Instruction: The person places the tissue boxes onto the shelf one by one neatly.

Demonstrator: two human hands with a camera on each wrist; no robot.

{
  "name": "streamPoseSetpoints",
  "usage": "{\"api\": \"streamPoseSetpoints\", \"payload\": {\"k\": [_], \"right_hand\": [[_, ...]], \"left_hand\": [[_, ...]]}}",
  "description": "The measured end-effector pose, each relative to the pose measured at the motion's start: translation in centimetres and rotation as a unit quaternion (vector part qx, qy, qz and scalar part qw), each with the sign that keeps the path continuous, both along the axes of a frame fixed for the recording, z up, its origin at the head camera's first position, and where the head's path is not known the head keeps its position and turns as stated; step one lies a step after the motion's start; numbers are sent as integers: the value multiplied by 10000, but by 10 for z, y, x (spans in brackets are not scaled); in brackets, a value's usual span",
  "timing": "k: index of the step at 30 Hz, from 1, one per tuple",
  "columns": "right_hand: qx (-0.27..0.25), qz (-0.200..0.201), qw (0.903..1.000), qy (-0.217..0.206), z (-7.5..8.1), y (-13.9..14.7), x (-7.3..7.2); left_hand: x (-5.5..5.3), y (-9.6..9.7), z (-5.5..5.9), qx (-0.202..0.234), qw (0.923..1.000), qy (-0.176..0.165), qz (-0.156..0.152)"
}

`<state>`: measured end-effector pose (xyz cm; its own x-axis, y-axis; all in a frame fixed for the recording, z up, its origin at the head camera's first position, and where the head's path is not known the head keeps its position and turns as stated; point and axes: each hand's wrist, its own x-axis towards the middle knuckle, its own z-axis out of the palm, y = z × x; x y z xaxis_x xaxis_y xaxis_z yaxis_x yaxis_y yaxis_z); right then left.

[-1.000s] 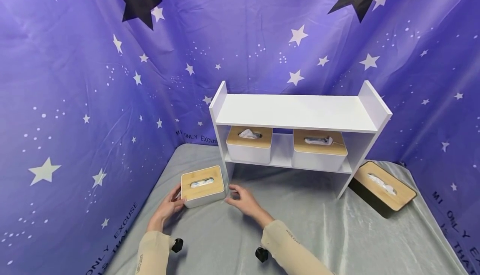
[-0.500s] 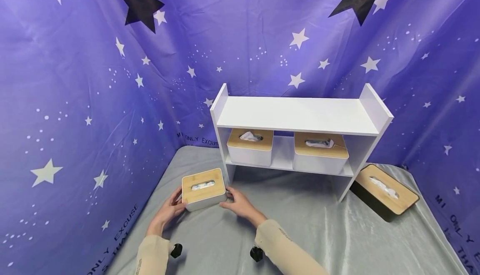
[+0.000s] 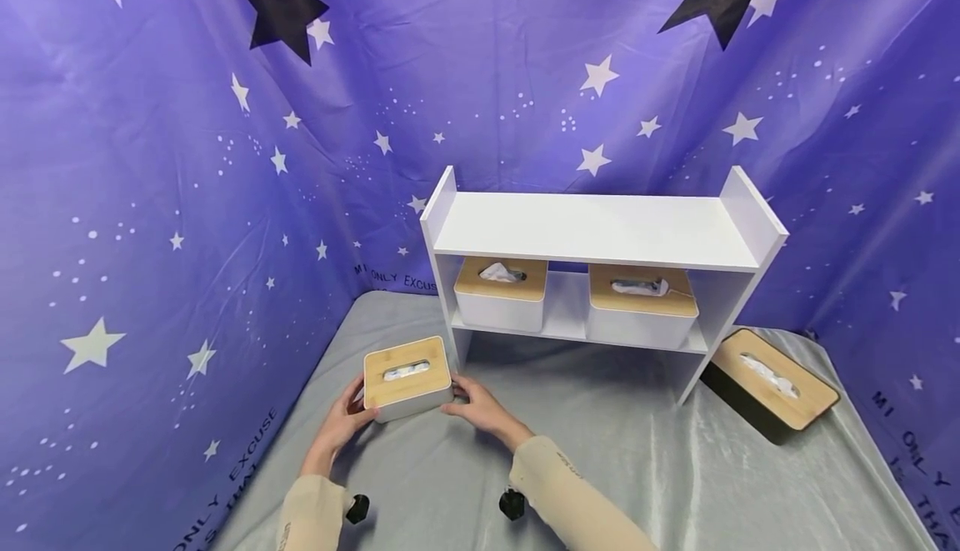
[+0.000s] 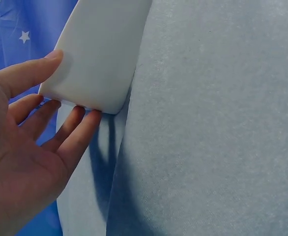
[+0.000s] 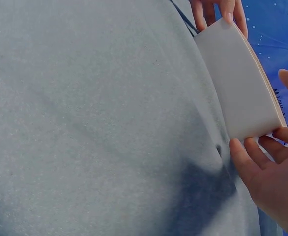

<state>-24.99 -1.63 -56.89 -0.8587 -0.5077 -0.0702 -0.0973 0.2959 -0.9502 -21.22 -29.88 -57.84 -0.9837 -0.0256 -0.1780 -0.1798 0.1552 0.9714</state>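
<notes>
A white tissue box (image 3: 407,376) with a wooden lid and a slot showing tissue sits on the grey cloth at the front left, before the shelf's left leg. My left hand (image 3: 342,423) holds its left end: in the left wrist view the thumb (image 4: 48,64) lies on the white long side and the fingertips press the short end. At the opposite end is my right hand (image 3: 483,413). Its extended fingertips touch the short end (image 5: 252,129) in the right wrist view, with the thumb apart from the box.
A white two-tier shelf (image 3: 585,222) stands behind, holding a left tissue box (image 3: 498,309) and a right tissue box (image 3: 637,326) on its lower board. A dark-sided tissue box (image 3: 772,380) lies right of the shelf. Purple star-printed curtain (image 3: 510,76) surrounds the grey cloth (image 3: 585,443).
My right hand has moved left, from beside the tissue box to its right end. The left thumb has shifted slightly along the front corner. The box stays about where it was.
</notes>
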Motion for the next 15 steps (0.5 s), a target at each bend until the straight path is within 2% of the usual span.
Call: {"api": "streamPoseSetpoints", "payload": {"k": [6, 11, 15], "right_hand": [[-36, -21, 9999, 119, -1, 2, 3], [-209, -100, 9996, 142, 1, 4, 8], [-511, -128, 9984, 191, 3, 6, 10]], "left_hand": [[4, 1, 5, -313, 9995, -79, 19], [8, 0, 8, -147, 9996, -221, 54], [12, -1, 9, -138, 9998, -165, 57]]}}
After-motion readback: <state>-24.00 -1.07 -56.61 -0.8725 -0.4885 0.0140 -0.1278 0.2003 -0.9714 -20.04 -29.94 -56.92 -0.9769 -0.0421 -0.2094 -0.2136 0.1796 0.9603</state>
